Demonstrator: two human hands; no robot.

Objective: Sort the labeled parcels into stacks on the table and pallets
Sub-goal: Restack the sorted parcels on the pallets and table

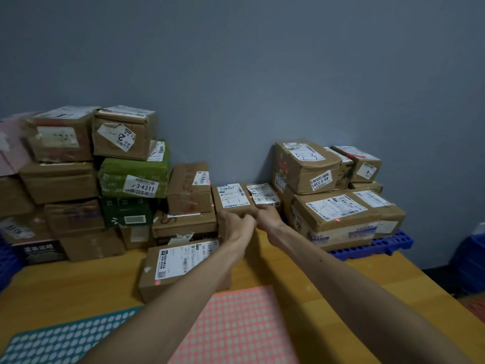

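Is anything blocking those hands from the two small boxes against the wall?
Nothing visible. The left hand is at the front of the box marked 3-1, the right hand at the neighbouring box; the flat parcel lies lower, under the left forearm.

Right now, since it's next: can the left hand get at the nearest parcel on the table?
Probably yes: the nearest parcel lies under that forearm with nothing stacked on it, though the left hand holds the 3-1 parcel.

Arms outstretched — left hand (236, 222), right hand (268, 216) curled together.
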